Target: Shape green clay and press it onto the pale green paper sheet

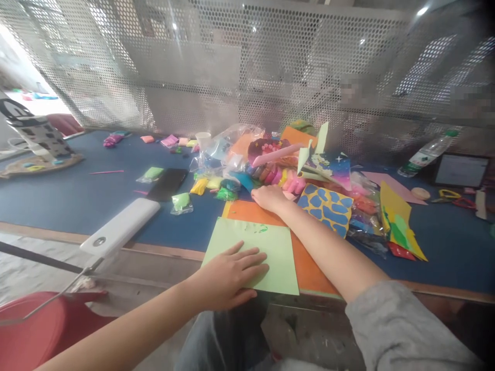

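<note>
My left hand (pixel 234 273) lies flat, fingers spread, on a light green sheet of paper (pixel 274 257). Small green smears mark the sheet's upper part. Beneath it is an orange sheet (pixel 309 265), which shows along the top and right. My right hand (pixel 270 199) reaches past the sheets with its fingers curled, at the near edge of a pile of modelling clay. What those fingers hold, if anything, is hidden. Just beyond them are a blue piece (pixel 243 180) and pink clay (pixel 296 184). A yellow card with blue patches (pixel 327 208) is beside my right forearm.
A white power bank (pixel 119 226) juts over the table's front edge, near a black phone (pixel 168 184). Bagged clay (pixel 181 202) lies around. At right are a bottle (pixel 427 153), a tablet (pixel 462 170) and yellow scissors (pixel 448 194). A perforated metal panel (pixel 201 67) stands behind.
</note>
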The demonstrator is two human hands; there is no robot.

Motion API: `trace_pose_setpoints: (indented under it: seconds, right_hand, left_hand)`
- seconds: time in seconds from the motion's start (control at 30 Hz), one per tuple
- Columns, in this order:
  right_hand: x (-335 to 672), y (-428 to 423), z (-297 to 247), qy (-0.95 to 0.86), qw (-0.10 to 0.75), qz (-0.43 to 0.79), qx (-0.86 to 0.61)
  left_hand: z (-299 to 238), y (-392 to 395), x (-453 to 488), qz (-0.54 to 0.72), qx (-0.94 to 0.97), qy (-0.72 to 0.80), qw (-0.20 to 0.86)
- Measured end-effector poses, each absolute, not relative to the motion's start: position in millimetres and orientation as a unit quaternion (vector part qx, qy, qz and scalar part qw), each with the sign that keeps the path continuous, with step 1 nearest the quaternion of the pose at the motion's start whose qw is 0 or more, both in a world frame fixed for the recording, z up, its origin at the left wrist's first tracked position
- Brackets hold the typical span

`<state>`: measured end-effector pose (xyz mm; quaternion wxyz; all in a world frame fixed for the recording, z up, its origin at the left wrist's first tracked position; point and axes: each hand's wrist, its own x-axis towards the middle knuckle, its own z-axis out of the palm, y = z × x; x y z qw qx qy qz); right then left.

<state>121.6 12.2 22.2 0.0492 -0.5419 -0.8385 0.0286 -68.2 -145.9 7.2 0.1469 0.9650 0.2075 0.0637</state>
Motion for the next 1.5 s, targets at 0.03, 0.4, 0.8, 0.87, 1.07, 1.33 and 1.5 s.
trace_pose_setpoints:
  seconds: [0.03,0.4,0.8,0.87,1.07,1.33,1.5]
  right_hand:
    - [125.2,11.5,25.7,-0.838,0.057,0.031,-0.542]
    - [175.1,-28.8,20.9,-0.859,0.068,0.003,-0.508]
    - [186.5,-44.9,14.7,-0.822,0.204,0.056,-0.529]
    - [192.0,-50.6,16.7,-0.794,0.262,0.108,-0.538]
    - [216.3,-71.6,24.1,-0.615,0.447,0.357,-0.543]
    - [214.0,-103.8,22.8,-0.577,0.302,0.517,-0.555]
    - [196.5,-110.9,14.3,-0.699,0.174,0.407,-0.562]
  left_hand:
    - [6.4,-145.7,-68.3,0.06,0.966,0.208,0.143]
    - [5.0,-145.2,-67.4,0.06,0.97,0.212,0.103]
    - [18.7,-157.9,-81.6,0.084,0.962,0.248,0.077]
    - [32.6,-158.7,-89.7,0.139,0.945,0.26,0.144]
    - [61.3,-151.5,-88.6,0.41,0.523,0.499,0.556]
    - [31.6,-141.1,-38.9,0.512,0.16,0.539,0.649]
    - [14.3,-149.8,-22.3,0.521,0.114,0.502,0.681]
